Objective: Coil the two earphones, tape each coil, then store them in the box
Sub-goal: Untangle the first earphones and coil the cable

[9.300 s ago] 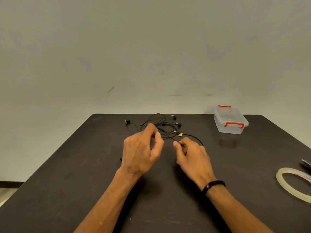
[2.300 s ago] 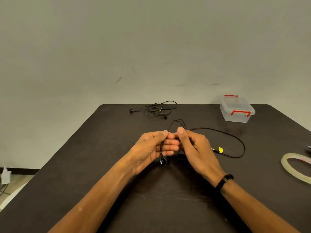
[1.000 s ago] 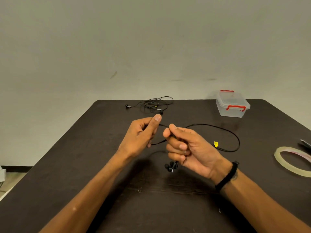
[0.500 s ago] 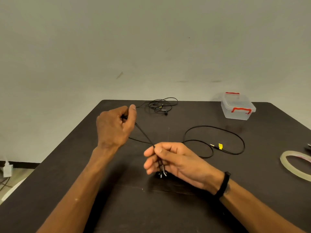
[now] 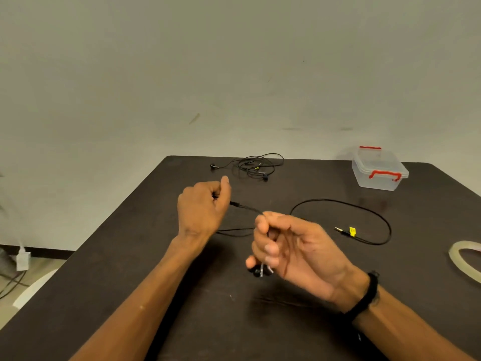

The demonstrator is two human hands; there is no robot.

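The left hand point(image 5: 201, 207) pinches a thin black earphone cable point(image 5: 346, 204). The right hand point(image 5: 289, 246) grips it too, earbuds dangling above the dark bench point(image 5: 130, 269).

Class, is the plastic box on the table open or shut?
Shut: the box has its lid seated flat on top, with both red clips folded down against it.
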